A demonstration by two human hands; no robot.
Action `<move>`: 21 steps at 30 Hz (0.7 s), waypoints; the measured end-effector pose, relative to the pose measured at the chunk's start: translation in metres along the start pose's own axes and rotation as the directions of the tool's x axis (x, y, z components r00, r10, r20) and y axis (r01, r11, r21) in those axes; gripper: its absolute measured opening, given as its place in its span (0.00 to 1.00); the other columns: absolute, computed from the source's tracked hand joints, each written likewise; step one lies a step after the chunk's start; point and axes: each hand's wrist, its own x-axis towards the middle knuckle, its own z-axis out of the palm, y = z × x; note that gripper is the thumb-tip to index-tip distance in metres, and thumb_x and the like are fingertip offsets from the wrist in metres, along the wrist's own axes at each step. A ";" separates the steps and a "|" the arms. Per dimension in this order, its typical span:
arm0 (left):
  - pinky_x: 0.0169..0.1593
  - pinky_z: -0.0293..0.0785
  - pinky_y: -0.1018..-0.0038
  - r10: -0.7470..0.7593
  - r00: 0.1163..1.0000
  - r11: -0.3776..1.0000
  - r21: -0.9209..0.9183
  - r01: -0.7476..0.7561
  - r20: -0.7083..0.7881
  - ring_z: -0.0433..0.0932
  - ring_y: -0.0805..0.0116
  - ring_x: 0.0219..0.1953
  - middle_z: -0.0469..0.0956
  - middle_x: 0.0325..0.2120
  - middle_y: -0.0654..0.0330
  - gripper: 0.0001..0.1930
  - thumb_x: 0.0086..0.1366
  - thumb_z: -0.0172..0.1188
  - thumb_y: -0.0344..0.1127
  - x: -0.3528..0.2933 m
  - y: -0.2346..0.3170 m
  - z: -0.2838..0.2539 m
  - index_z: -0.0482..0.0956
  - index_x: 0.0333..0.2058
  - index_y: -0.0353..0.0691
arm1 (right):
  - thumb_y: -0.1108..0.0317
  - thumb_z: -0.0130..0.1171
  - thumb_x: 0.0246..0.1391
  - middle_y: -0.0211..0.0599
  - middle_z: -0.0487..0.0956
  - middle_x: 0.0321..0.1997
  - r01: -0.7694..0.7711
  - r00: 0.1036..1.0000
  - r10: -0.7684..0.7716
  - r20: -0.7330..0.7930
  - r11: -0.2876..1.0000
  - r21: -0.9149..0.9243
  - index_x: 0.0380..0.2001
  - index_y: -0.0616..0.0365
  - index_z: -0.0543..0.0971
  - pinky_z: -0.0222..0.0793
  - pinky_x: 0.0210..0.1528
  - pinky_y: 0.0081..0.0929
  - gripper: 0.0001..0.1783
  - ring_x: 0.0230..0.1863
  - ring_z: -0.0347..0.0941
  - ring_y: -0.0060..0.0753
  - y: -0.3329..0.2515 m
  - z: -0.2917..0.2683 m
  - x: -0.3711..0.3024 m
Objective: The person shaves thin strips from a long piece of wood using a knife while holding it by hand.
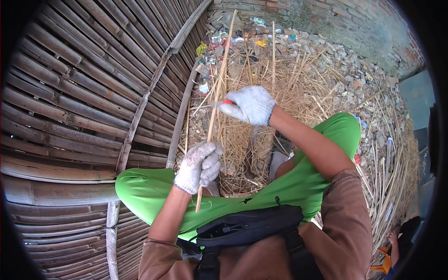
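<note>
A long pale bamboo strip (213,123) runs upright in front of me, its lower end over my lap. My left hand (199,165), in a white knit glove, is closed round the strip near that end. Higher up, my right hand (249,105), gloved likewise, is closed on a small red-handled knife (227,101). Its short greyish blade, partly blurred, lies at the strip; whether it cuts in cannot be made out. Beyond my hands, thin split bamboo strips (224,70) stand or lean close to the held one. Shavings (289,86) are heaped on the ground.
A slatted bamboo wall (84,93) with a pole frame rises close on my left. A brick wall (345,28) closes the far side. Rubble and litter (261,41) lie before it. Bamboo strips (387,186) lie at right; another person (401,245) is partly visible at lower right.
</note>
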 end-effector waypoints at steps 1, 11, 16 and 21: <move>0.12 0.56 0.79 0.000 1.000 1.000 0.002 0.000 0.004 0.59 0.79 0.12 0.61 0.16 0.71 0.13 0.80 0.55 0.39 -0.001 -0.001 0.001 0.78 0.45 0.33 | 0.27 0.45 0.70 0.51 0.88 0.37 -0.067 0.998 0.067 -0.020 0.998 0.006 0.36 0.49 0.87 0.81 0.42 0.57 0.38 0.37 0.86 0.61 0.010 -0.003 0.004; 0.12 0.57 0.78 -0.045 0.999 0.994 0.105 0.043 0.012 0.60 0.78 0.11 0.60 0.15 0.71 0.11 0.78 0.57 0.36 -0.001 -0.004 -0.002 0.78 0.44 0.32 | 0.27 0.42 0.71 0.56 0.88 0.40 -0.185 0.978 0.177 -0.106 0.981 -0.065 0.37 0.51 0.88 0.80 0.50 0.57 0.41 0.45 0.86 0.62 0.071 -0.006 0.028; 0.10 0.59 0.77 -0.083 0.959 0.914 -0.363 0.182 0.271 0.60 0.77 0.10 0.61 0.14 0.70 0.11 0.78 0.53 0.34 0.004 -0.010 -0.021 0.79 0.46 0.30 | 0.26 0.41 0.71 0.52 0.88 0.36 -0.112 0.994 0.112 -0.004 0.992 0.058 0.36 0.49 0.87 0.82 0.44 0.56 0.40 0.38 0.86 0.60 0.016 -0.010 0.015; 0.10 0.61 0.76 -0.103 0.939 0.837 -0.481 0.260 0.328 0.61 0.77 0.10 0.62 0.14 0.70 0.13 0.79 0.51 0.35 0.008 -0.007 -0.019 0.78 0.46 0.30 | 0.32 0.48 0.70 0.49 0.84 0.27 0.085 0.996 -0.086 0.011 0.991 0.099 0.32 0.50 0.83 0.80 0.36 0.57 0.33 0.32 0.85 0.59 -0.035 0.012 -0.026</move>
